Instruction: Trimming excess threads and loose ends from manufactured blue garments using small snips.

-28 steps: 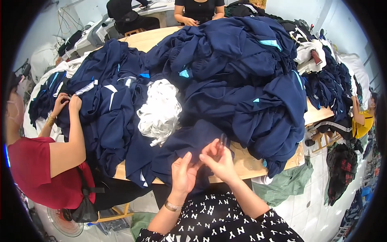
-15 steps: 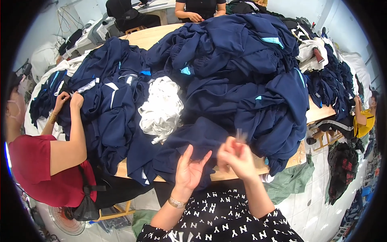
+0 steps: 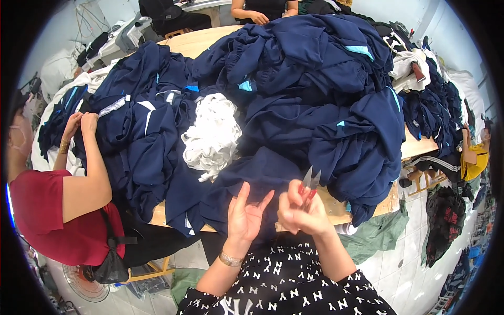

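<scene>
Small scissors with red handles [image 3: 310, 190] sit in my right hand [image 3: 303, 212], its fingers curled round them. Their two pointed blades stick up, slightly apart. My left hand [image 3: 245, 218] is held palm up beside it, fingers spread, holding nothing. Just beyond both hands lies a piece of dark navy cloth [image 3: 257, 170], draped over the near edge of the table. A heap of white tape [image 3: 212, 136] rests on the navy garments a little farther left.
A big pile of navy garments [image 3: 315, 68] covers most of the wooden table [image 3: 336, 207]. At the left, a co-worker in a red shirt [image 3: 37, 210] handles navy garments. Another person [image 3: 265, 13] sits across the table. Green cloth [image 3: 380, 239] lies on the floor at right.
My right hand has turned a little, and the scissors, blurred before, now show clearly with blades upward. My left hand stays open in nearly the same place. The view has shifted slightly.
</scene>
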A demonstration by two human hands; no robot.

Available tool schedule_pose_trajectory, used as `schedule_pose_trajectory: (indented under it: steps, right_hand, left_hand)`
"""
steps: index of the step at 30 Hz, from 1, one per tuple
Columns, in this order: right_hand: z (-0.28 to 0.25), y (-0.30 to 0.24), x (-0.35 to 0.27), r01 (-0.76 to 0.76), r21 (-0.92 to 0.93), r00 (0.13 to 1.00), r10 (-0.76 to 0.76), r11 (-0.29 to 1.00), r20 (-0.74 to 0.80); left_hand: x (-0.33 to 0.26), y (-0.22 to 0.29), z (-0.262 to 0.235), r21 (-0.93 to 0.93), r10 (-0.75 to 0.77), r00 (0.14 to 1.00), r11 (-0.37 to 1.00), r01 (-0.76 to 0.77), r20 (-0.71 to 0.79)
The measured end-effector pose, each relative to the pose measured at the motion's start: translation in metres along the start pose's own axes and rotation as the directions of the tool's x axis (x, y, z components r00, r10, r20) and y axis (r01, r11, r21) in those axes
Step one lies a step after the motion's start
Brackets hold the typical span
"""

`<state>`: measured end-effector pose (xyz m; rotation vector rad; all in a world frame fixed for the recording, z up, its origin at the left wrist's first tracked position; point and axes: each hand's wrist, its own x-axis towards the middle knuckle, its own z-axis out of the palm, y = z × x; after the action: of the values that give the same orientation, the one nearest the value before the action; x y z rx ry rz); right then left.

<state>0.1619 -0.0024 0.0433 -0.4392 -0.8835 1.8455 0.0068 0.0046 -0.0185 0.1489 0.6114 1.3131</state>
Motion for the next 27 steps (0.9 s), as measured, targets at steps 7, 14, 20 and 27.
schedule_pose_trajectory:
  steps: [7,14,20,27]
  right_hand:
    - [-0.026,0.023,0.005,-0.029,-0.783,0.949,-0.228,0.621,-0.216]
    - [-0.022,0.03,0.007,-0.03,-0.994,0.913,-0.407,-0.11,0.018]
    - [-0.026,0.029,0.008,0.004,-0.973,0.902,-0.419,-0.232,0.104]
    - [-0.026,0.025,0.006,0.007,-0.99,0.909,-0.412,-0.144,0.066]
  left_hand:
    - [-0.004,0.004,0.013,-0.1,-0.066,0.997,0.993,0.061,-0.045]
    - [-0.009,0.0,0.013,0.019,0.037,0.999,0.999,-0.037,0.019]
    - [-0.011,-0.008,0.014,0.105,0.138,0.989,0.984,-0.143,0.054]
    - [-0.013,-0.012,0.017,0.205,0.216,0.976,0.955,-0.216,0.023]
